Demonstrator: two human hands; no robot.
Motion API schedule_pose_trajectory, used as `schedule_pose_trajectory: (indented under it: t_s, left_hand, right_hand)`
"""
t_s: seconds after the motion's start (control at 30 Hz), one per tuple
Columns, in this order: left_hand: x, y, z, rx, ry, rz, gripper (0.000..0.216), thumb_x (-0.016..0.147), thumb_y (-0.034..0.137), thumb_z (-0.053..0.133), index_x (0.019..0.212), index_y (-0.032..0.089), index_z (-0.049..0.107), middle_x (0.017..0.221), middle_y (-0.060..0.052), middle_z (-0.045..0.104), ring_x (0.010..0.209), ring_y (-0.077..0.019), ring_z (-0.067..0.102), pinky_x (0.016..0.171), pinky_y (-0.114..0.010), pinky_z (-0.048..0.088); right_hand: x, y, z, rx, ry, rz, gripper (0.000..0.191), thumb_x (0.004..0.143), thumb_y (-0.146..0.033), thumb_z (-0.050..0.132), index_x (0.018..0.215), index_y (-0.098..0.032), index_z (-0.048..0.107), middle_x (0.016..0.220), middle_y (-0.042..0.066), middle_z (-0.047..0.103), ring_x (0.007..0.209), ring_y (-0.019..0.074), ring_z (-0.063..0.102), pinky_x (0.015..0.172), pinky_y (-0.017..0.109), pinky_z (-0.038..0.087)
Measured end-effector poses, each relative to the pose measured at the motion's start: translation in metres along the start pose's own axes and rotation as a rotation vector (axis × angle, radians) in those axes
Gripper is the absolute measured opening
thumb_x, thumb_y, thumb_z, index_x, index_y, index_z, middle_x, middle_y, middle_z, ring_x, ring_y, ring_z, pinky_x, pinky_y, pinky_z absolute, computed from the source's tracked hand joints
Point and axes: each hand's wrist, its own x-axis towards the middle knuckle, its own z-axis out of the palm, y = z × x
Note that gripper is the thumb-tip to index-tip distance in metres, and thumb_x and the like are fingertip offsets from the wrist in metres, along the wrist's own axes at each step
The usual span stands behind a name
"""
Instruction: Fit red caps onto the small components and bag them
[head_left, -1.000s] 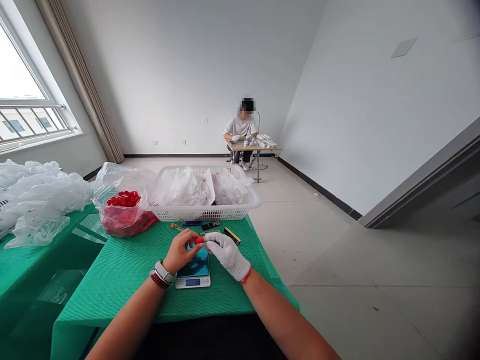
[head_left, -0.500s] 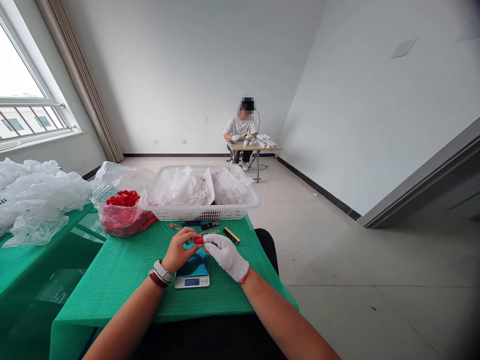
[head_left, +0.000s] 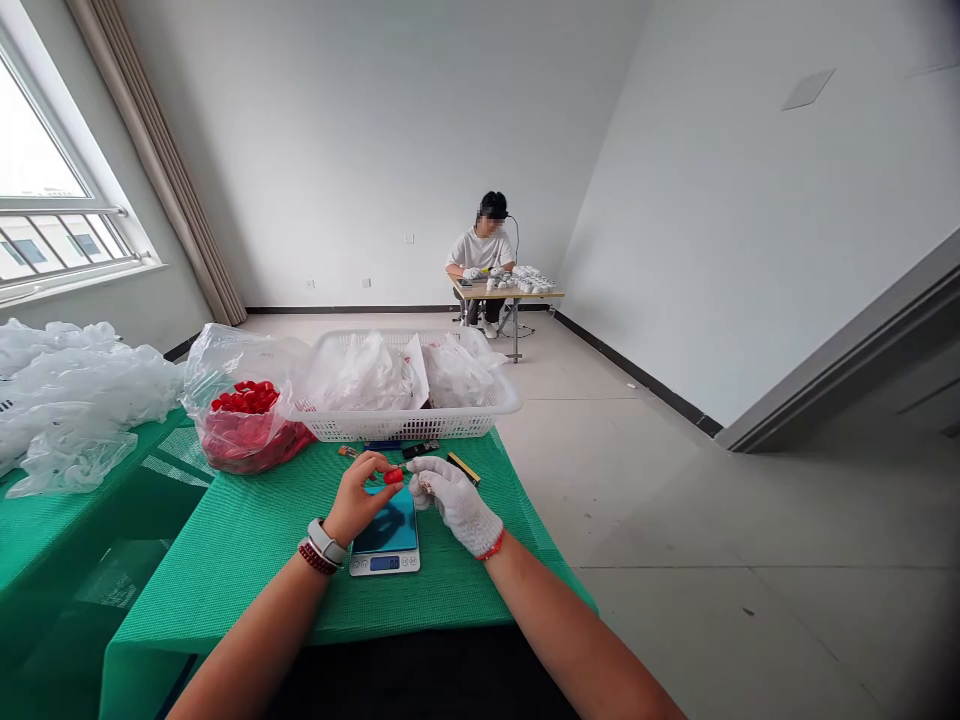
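A small red plastic piece [head_left: 394,476] is pinched between the thumb and fingers of my bare left hand [head_left: 361,498]. My right hand [head_left: 459,505], in a white knit glove, is closed just to the right of it. Something small shows at the gloved fingertips, too small to name. Below both hands lies a digital scale [head_left: 385,565] with a blue-tinted plate and a display that seems to read 0.0. Left of the hands, a clear plastic bag [head_left: 251,440] stands open, filled with many similar red pieces.
A white perforated basket [head_left: 405,428] holding plastic bags sits at the back of the green-covered table [head_left: 247,570]. A yellow-and-black box [head_left: 463,468] lies behind my right hand. White bags [head_left: 82,390] are heaped at left. A co-worker [head_left: 484,245] sits at a far table.
My hands have drawn slightly apart. The right hand has shifted a little right, off the red piece, which stays in my left fingers and now shows more fully.
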Motion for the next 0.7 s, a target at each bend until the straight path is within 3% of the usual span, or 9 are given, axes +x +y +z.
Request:
schedule_pose_trajectory:
  t_s: [0.3, 0.5, 0.7]
  left_hand:
    - [0.0, 0.002, -0.001, 0.027, -0.035, -0.008, 0.015, 0.086, 0.033, 0.063, 0.093, 0.019, 0.064, 0.092, -0.005, 0.064, 0.081, -0.0179, 0.057, 0.069, -0.029, 0.046]
    - [-0.004, 0.002, 0.002, -0.085, -0.055, -0.12, 0.014, 0.094, 0.031, 0.049, 0.103, 0.019, 0.05, 0.098, -0.006, 0.066, 0.089, -0.0176, 0.062, 0.082, -0.033, 0.048]
    - [-0.004, 0.004, 0.003, -0.21, -0.067, -0.165, 0.014, 0.091, 0.03, 0.055, 0.098, 0.02, 0.047, 0.102, -0.006, 0.068, 0.092, -0.018, 0.063, 0.084, -0.034, 0.05]
  right_hand:
    - [-0.005, -0.005, 0.008, -0.159, -0.142, -0.06, 0.027, 0.083, -0.026, 0.056, 0.106, -0.017, 0.066, 0.071, -0.001, 0.057, 0.06, 0.0093, 0.047, 0.058, 0.023, 0.043]
    - [-0.005, 0.004, 0.007, -0.155, -0.101, -0.064, 0.024, 0.083, -0.026, 0.057, 0.104, -0.016, 0.066, 0.075, 0.001, 0.061, 0.064, 0.0104, 0.051, 0.061, 0.024, 0.045]
    - [-0.008, -0.003, 0.01, -0.358, -0.114, -0.116, 0.027, 0.088, -0.028, 0.054, 0.108, -0.017, 0.067, 0.088, 0.004, 0.066, 0.076, 0.0136, 0.057, 0.071, 0.027, 0.049]
